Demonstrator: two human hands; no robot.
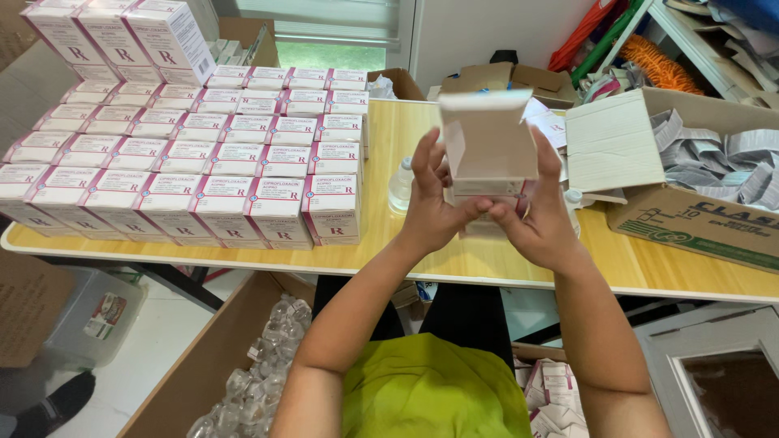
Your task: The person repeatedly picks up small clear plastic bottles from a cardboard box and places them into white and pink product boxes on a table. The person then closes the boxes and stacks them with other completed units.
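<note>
Both my hands hold up a small white carton (487, 142) with its top flap open, above the wooden table (454, 251). My left hand (432, 203) grips its left side and bottom. My right hand (542, 215) grips its right side and bottom. A small clear plastic bottle (400, 185) stands on the table just left of my left hand. More flat white cartons lie under my hands, mostly hidden.
Rows of closed white-and-pink cartons (195, 162) fill the table's left half, with three stacked higher at the back left. An open cardboard box of folded paper leaflets (714, 170) sits at right. A floor box holds several clear bottles (268, 357).
</note>
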